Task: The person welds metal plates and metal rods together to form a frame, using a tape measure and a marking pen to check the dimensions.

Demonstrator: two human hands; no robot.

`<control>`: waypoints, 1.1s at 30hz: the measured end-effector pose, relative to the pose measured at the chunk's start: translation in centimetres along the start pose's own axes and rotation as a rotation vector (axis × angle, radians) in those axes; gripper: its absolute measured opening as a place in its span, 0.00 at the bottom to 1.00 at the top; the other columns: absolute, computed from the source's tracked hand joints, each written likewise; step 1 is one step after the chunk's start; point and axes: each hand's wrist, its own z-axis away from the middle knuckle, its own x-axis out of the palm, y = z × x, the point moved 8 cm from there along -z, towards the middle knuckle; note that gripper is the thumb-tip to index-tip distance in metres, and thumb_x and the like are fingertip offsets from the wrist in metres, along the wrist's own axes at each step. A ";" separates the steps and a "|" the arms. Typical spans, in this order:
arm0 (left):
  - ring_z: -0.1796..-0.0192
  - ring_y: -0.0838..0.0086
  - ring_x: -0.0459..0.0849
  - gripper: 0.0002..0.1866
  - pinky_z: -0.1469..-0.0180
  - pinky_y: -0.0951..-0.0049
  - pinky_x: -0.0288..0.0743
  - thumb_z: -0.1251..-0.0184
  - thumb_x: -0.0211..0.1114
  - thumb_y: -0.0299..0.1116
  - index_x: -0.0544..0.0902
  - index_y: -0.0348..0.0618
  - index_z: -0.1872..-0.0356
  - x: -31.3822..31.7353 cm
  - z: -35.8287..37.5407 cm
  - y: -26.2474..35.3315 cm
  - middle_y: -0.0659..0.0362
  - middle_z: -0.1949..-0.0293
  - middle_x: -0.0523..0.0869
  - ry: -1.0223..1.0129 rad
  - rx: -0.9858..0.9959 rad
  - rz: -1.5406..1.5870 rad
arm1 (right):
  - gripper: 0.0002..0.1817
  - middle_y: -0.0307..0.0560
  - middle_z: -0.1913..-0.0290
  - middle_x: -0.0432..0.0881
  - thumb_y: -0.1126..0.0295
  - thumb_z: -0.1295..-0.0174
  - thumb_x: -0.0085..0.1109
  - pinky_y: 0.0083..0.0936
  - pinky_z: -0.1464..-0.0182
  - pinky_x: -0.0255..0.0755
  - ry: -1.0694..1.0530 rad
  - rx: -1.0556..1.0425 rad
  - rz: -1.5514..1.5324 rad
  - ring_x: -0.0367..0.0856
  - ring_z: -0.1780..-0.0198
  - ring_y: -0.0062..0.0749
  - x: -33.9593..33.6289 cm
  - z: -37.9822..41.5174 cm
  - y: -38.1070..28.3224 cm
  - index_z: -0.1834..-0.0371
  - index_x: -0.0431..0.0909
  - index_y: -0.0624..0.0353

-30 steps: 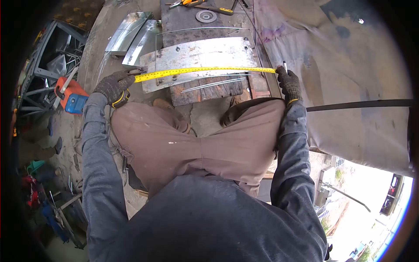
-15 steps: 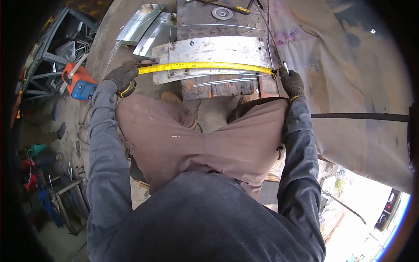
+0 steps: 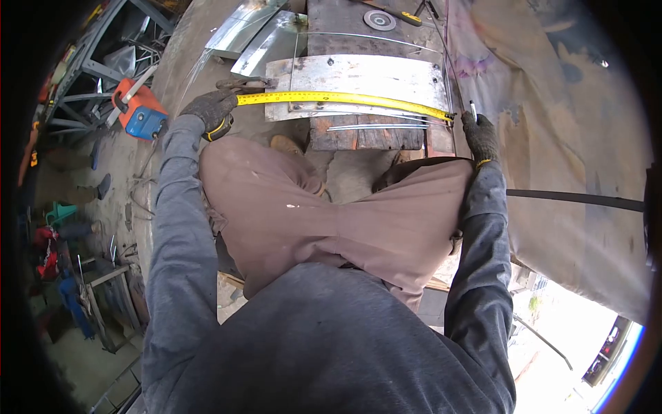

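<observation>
The left grip (image 3: 210, 110), gloved, is closed round a yellow-and-black tape case (image 3: 219, 129), with the yellow tape (image 3: 331, 99) running out of it to the right. The right grip (image 3: 481, 138), gloved too, pinches a pale slim marker (image 3: 473, 108) that points away from the body; the far end of the tape is just beside its fingertips — whether they touch it, I cannot tell.

Between the two grips, the tape passes over the near part of a curved metal plate (image 3: 372, 74), bowing slightly; its contact with the metal is unclear. The plate lies over the dark wooden surface (image 3: 372, 141), its left part reaching out toward the left grip. Thin metal rods (image 3: 376, 127) lie at the near end of the surface, left of the right grip.

Beyond the left grip are two shiny metal sheets (image 3: 246, 24) (image 3: 274, 45), and to its left an orange-and-blue box (image 3: 141, 110). Farther out than both grips, past the plate, a round disc (image 3: 380, 21) lies near a yellow-and-black handle (image 3: 407, 17). A stained cloth (image 3: 558, 138) spreads right of the right grip.
</observation>
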 end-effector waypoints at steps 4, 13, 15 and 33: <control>0.27 0.58 0.70 0.31 0.26 0.64 0.63 0.22 0.48 0.57 0.73 0.48 0.29 0.6 -0.4 -0.1 0.53 0.27 0.72 -0.033 -0.021 -0.095 | 0.29 0.59 0.61 0.87 0.45 0.35 0.60 0.43 0.52 0.73 -0.047 -0.033 -0.013 0.85 0.57 0.48 -1.0 1.3 -2.4 0.53 0.84 0.65; 0.30 0.57 0.74 0.25 0.28 0.61 0.68 0.22 0.49 0.52 0.75 0.53 0.31 0.8 -0.4 3.0 0.55 0.28 0.74 -0.044 0.113 -0.264 | 0.24 0.60 0.64 0.85 0.49 0.34 0.61 0.44 0.53 0.72 -0.080 -0.013 -0.048 0.84 0.58 0.51 -1.9 2.3 -3.5 0.56 0.82 0.64; 0.34 0.58 0.78 0.20 0.32 0.56 0.72 0.24 0.50 0.44 0.79 0.55 0.38 0.9 -0.6 3.6 0.57 0.33 0.78 0.033 0.202 -0.343 | 0.25 0.61 0.63 0.85 0.48 0.34 0.61 0.44 0.52 0.72 -0.069 -0.033 -0.024 0.84 0.57 0.51 -2.4 3.0 -4.5 0.55 0.82 0.64; 0.32 0.58 0.76 0.25 0.32 0.60 0.73 0.31 0.62 0.36 0.74 0.59 0.32 1.9 -2.3 2.0 0.60 0.29 0.73 -0.051 0.014 -0.199 | 0.18 0.58 0.48 0.85 0.63 0.26 0.56 0.36 0.42 0.76 0.039 -0.531 -0.122 0.85 0.45 0.47 -3.1 7.8 -12.6 0.38 0.79 0.58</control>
